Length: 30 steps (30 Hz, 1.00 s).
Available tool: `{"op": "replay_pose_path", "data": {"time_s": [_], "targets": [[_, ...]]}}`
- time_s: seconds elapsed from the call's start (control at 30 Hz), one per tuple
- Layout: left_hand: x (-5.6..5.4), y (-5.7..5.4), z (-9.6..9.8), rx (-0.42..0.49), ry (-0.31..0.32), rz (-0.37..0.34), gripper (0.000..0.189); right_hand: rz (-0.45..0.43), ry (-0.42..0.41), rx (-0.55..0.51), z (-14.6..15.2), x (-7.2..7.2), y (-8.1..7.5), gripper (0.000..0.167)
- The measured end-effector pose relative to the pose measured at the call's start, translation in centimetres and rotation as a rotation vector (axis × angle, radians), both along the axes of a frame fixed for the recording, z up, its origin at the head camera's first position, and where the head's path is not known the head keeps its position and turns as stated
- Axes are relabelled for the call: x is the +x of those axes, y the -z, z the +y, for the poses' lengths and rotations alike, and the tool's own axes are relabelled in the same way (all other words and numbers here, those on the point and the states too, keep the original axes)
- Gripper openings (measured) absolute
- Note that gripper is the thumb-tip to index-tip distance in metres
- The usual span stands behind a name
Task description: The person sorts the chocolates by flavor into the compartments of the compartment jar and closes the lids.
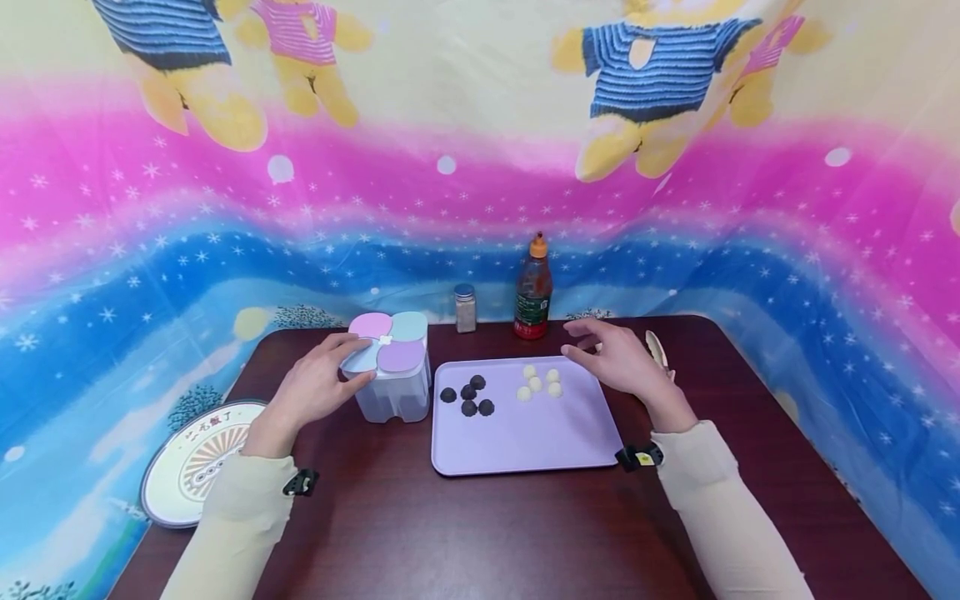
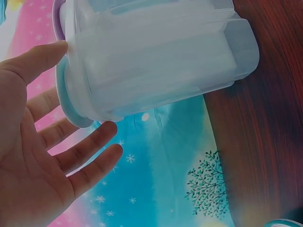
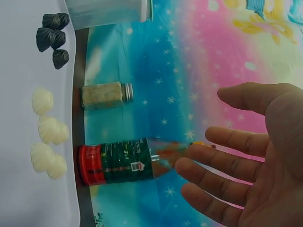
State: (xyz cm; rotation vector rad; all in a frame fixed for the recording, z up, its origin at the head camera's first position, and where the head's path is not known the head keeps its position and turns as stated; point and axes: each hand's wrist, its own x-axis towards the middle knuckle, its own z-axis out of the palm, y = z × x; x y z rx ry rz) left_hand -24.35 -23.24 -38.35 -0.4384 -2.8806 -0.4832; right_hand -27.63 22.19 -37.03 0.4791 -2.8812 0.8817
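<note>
My left hand [image 1: 318,375] is at the lid of a clear plastic canister [image 1: 392,398] whose top has several petal-shaped flaps in pink, teal, blue and purple. In the left wrist view the thumb [image 2: 45,57] touches the lid's edge, and the fingers spread loosely beside it. My right hand [image 1: 618,362] hovers over the right edge of a lilac tray [image 1: 517,446], holding nothing, fingers loosely extended. On the tray lie several small black ridged pieces [image 1: 468,392], left, and several cream ridged pieces [image 1: 535,383], right.
Behind the tray stand a small spice jar [image 1: 465,310] and a sauce bottle [image 1: 532,300] with an orange cap. A patterned plate [image 1: 168,487] lies at the left table edge, partly behind my left arm. A pale curved object [image 1: 657,348] is partly hidden behind my right hand.
</note>
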Motion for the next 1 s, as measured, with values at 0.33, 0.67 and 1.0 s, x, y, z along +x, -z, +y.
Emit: {"op": "replay_pose_path", "data": {"time_s": [0.33, 0.67, 1.0], "targets": [[0.3, 0.2, 0.1, 0.000, 0.001, 0.038, 0.058, 0.019, -0.016, 0.002, -0.5, -0.1, 0.4, 0.048], [0.4, 0.2, 0.3, 0.007, -0.008, 0.051, 0.058, 0.020, -0.022, -0.014, -1.3, 0.1, 0.3, 0.047], [0.4, 0.2, 0.4, 0.010, -0.009, 0.047, 0.059, 0.031, -0.053, -0.030, -2.7, 0.2, 0.6, 0.046]]}}
